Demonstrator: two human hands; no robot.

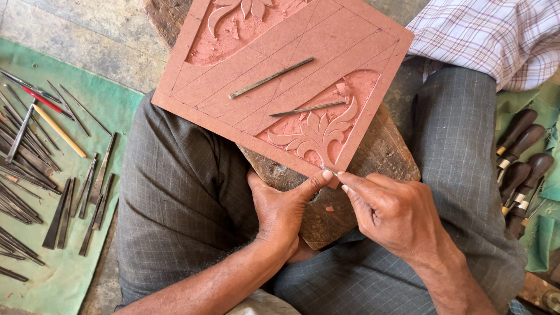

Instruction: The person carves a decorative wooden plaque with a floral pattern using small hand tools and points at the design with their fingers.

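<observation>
A reddish-brown board [280, 64] with carved leaf patterns and drawn grid lines rests on a worn wooden block [373, 157] on my lap. My left hand [283, 210] grips the block's near edge, thumb against the board's corner. My right hand [388, 210] pinches a thin metal carving tool [330, 170], its tip at the lower leaf carving [318, 137]. Two loose metal chisels lie on the board, a longer one [271, 77] and a thinner one [308, 108].
Several metal chisels [76, 198] and a yellow-handled tool [58, 131] lie on a green cloth [105, 105] at left. Dark wooden-handled tools [519, 169] lie on green cloth at right. A checked sleeve [496, 35] shows top right.
</observation>
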